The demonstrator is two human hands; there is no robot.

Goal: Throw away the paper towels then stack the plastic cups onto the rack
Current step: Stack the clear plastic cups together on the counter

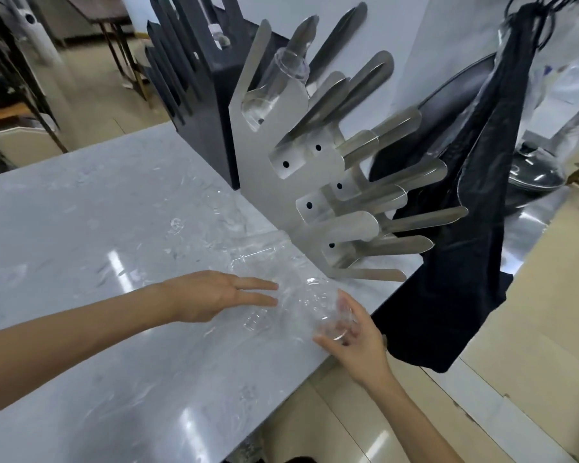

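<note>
A clear plastic cup (318, 305) lies on its side near the table's right edge. My right hand (355, 339) grips it at the rim end. My left hand (221, 295) is flat with fingers stretched out, its fingertips touching the cup's other end. More clear cups (254, 259) lie on the table just beyond, hard to make out. The silver metal rack (264, 168) stands behind them, its prongs pointing right. One clear cup (274, 85) sits over an upper prong. No paper towels are visible.
A black rack (211, 95) stands behind the silver one. A black bin bag (465, 235) hangs off the table's right side. The grey marble table (81, 228) stretches left. Its edge (281, 399) runs diagonally below my hands, with tiled floor beyond.
</note>
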